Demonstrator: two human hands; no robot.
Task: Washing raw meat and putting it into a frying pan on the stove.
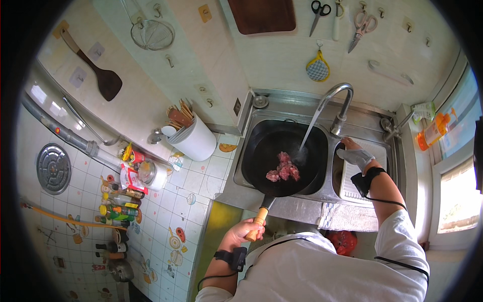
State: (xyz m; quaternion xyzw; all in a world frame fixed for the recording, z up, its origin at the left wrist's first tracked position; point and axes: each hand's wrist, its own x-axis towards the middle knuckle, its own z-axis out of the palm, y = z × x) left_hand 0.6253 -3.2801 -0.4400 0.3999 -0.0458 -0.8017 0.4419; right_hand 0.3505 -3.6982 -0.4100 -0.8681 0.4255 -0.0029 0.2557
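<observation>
My left hand (244, 229) is closed around the wooden handle (260, 216) of a black wok (260, 154). The wok rests in the left basin of a stainless steel double sink (226, 194). Pieces of raw reddish-pink meat (283, 168) lie in the wok. From the curved chrome faucet (341, 109) a stream of water (309, 128) falls into the wok, right of the meat. My right hand (355, 153), partly covered by something pale grey, is over the right basin, just below the faucet's base. Its fingertips are partly hidden, so its grip is unclear.
A white ribbed drainer (368, 168) sits in the right basin. Left of the sink stands a white utensil holder (200, 141) on the tiled counter (196, 181). Several bottles (120, 211) line the counter farther left. An orange pump bottle (432, 132) stands by the window.
</observation>
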